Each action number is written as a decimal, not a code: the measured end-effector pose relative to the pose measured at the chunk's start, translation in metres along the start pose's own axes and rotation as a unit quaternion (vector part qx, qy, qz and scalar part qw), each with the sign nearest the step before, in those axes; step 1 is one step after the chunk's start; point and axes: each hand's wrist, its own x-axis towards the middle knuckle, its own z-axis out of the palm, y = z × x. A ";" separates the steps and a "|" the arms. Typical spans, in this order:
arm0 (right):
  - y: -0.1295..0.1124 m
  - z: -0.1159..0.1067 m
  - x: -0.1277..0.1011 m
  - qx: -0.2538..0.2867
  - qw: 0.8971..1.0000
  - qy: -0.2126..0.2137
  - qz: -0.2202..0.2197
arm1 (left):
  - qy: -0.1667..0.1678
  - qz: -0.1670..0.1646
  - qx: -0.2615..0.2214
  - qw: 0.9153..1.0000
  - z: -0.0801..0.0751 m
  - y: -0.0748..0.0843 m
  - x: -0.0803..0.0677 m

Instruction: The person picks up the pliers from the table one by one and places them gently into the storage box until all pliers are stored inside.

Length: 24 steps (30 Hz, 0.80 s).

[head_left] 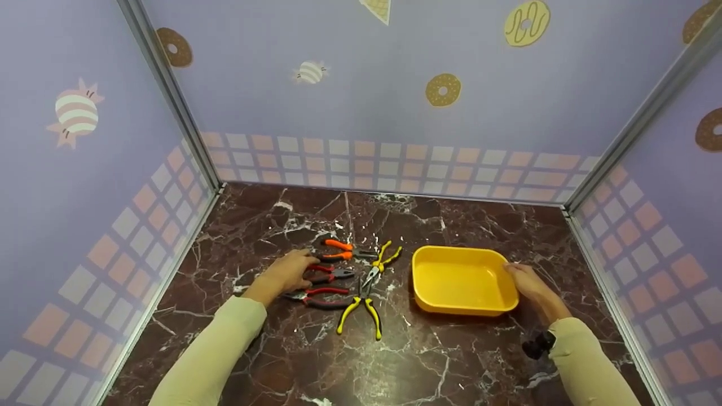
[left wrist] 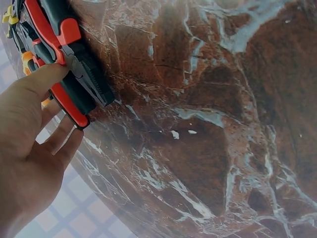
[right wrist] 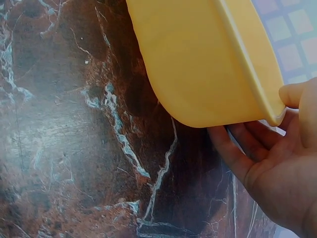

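Observation:
My left hand (head_left: 290, 270) is at the handle ends of a pair of red-and-black pliers (head_left: 338, 274). In the left wrist view the thumb and fingers (left wrist: 74, 144) close about its red-and-black handles (left wrist: 72, 101). Just nearer me, a second red-and-black pair of pliers (head_left: 327, 304) points its jaws left, under the wrist. On the right, my right hand (head_left: 530, 285) grips the end of a yellow plastic basin (head_left: 462, 309). Its thumb lies over the rim and its fingers are underneath, as the right wrist view shows. Only bare plastic shows inside the basin.
Orange-and-black pliers (head_left: 345, 253) lie beyond the left hand. Two yellow-and-black pliers (head_left: 377, 268), (head_left: 366, 304) lie between that hand and the basin, their jaws overlapping. Patterned walls (head_left: 361, 113) enclose the dark marbled surface (head_left: 389, 366) at the back and both sides.

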 end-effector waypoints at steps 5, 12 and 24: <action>0.001 0.000 -0.001 0.004 1.000 0.004 -0.009 | -0.004 0.005 0.027 1.000 -0.001 0.002 0.002; 0.003 0.000 -0.001 -0.005 0.999 0.011 -0.042 | -0.011 0.033 0.081 0.996 -0.003 0.007 0.002; 0.004 -0.006 -0.005 0.122 0.991 -0.044 0.040 | -0.040 0.000 0.101 0.994 -0.003 0.018 0.007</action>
